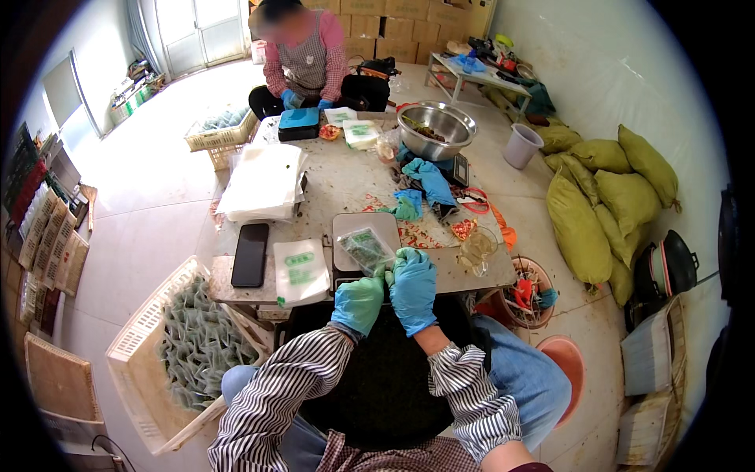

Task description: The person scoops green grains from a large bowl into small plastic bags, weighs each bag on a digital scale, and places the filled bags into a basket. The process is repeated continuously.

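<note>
A small clear plastic bag [364, 246] with dark green, leafy bits inside lies tilted over the plate of a digital scale [348, 222]. My left hand [358, 304] and my right hand [414, 289], both in blue-green gloves, pinch its near edge between thumbs and fingers. Left of the scale is a stack of printed empty bags [301, 271], beside a black smartphone [250, 255]. Below my hands, between my knees, sits a wide black tub [377, 377] with dark contents that are hard to make out.
At my left stands a cream plastic crate [138, 354] of filled bags. Farther up the table are a pile of clear sheets [262, 180], a steel bowl [437, 130] and a glass mug [478, 248]. A co-worker [304, 53] sits opposite. Green woven sacks [578, 230] line the right wall.
</note>
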### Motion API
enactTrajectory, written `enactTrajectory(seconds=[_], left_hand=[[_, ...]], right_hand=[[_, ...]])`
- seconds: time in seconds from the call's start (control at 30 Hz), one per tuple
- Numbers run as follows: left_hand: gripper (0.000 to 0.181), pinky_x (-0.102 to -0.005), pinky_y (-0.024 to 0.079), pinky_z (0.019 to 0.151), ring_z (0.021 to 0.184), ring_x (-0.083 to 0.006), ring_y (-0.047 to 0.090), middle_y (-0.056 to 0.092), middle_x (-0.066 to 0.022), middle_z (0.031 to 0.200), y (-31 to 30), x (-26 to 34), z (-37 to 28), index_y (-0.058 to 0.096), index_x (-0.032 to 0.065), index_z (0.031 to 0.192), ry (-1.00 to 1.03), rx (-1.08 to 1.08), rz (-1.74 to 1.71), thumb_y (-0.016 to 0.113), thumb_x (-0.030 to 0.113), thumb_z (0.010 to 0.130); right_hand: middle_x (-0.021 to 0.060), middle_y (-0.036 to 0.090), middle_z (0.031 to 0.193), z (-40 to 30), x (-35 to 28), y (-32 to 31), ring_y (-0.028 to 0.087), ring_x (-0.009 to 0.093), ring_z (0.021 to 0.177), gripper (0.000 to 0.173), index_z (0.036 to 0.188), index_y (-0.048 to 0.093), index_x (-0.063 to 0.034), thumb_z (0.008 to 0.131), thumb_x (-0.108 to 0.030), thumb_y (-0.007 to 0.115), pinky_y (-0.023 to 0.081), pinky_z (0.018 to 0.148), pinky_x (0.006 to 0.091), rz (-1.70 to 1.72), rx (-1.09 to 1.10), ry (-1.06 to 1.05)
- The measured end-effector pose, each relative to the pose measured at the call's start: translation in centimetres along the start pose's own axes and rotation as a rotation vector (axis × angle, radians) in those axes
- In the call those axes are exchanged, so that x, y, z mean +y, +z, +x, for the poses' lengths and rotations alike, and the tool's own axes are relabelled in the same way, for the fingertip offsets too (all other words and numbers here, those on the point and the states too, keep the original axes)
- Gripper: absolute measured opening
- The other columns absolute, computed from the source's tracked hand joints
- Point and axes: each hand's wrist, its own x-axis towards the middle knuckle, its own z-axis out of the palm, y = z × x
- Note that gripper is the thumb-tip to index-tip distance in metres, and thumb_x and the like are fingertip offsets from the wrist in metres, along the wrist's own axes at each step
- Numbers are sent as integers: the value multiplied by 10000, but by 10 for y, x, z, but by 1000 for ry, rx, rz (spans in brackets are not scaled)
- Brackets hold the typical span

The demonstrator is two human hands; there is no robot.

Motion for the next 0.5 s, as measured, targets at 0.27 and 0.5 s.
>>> enactTrajectory(seconds=[0.27, 0.5], left_hand=[[633, -466, 538, 612, 683, -340, 687, 692, -147, 798, -23, 2, -2, 462, 237, 1517, -209, -131, -393, 659, 210, 917], [469, -372, 577, 712, 771, -265, 717, 732, -137, 1034, -59, 5, -36, 623, 136, 1370, -229, 232, -893, 724, 120, 913]], right_hand=[[81, 664, 1032, -4, 24, 9, 613, 188, 913, 183, 1052, 695, 8, 903, -82, 751, 497, 856, 322, 672, 153, 262], [47, 669, 1042, -22, -10, -37, 608, 132, 924, 102, 1026, 691, 9, 961, -68, 706, 507, 890, 280, 1393, 26, 643]])
